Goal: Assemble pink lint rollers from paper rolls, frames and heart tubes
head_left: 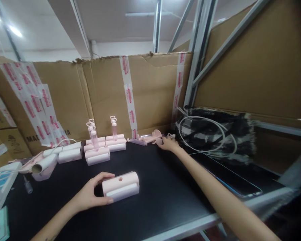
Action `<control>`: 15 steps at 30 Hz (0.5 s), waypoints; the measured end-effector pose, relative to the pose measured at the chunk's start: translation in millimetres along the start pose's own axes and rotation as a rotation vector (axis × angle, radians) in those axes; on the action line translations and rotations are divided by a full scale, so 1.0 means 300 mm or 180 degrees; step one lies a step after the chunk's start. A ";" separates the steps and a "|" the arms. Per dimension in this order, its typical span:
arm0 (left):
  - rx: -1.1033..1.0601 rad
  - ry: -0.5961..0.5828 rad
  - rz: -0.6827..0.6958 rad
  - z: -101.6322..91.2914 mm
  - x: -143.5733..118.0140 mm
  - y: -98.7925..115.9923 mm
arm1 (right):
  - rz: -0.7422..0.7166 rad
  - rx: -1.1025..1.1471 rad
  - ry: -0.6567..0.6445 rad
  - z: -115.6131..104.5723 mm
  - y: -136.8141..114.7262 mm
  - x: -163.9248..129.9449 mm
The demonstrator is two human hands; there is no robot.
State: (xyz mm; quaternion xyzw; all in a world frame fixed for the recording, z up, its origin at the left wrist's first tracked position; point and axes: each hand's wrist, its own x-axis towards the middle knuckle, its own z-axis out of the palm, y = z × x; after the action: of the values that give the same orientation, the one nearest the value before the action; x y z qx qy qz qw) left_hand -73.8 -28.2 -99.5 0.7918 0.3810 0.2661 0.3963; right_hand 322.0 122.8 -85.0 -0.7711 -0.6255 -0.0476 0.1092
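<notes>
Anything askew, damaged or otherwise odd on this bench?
Mostly tidy. The pink cases at the back sit stacked, but a roll at the left lies tilted across the pile. The cardboard wall has a torn top edge. The left hand holds one case.

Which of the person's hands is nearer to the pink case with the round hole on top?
Left. The left hand grips the pink case at its end; the right hand reaches far behind it, at the pink parts.

Two bare forearms, no sleeves/gloves (left hand [90,195], right hand [168,144]).
</notes>
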 end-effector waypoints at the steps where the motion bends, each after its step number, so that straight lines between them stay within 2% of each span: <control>1: 0.0029 0.0022 0.0005 0.002 0.000 0.000 | -0.0100 0.0119 -0.0082 -0.005 -0.004 0.004; 5: -0.0078 -0.0006 -0.0001 0.005 0.002 -0.004 | -0.0551 0.0605 -0.0433 -0.033 -0.020 0.010; 10: -0.0181 -0.0054 0.0045 0.002 0.006 -0.019 | -0.0720 0.0899 -0.0774 -0.060 -0.005 0.006; 13: -0.0201 -0.0045 0.0027 0.002 0.005 -0.020 | -0.0845 0.0928 -0.0698 -0.069 0.006 0.008; 15: -0.0242 -0.0014 0.0003 0.003 0.005 -0.016 | -0.0959 0.0894 -0.0413 -0.068 0.001 0.009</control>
State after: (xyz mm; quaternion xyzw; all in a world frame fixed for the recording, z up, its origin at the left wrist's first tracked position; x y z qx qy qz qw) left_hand -74.2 -25.6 -103.7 0.7770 0.3693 0.2789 0.4268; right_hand 324.1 120.8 -64.8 -0.6475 -0.7400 0.0740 0.1667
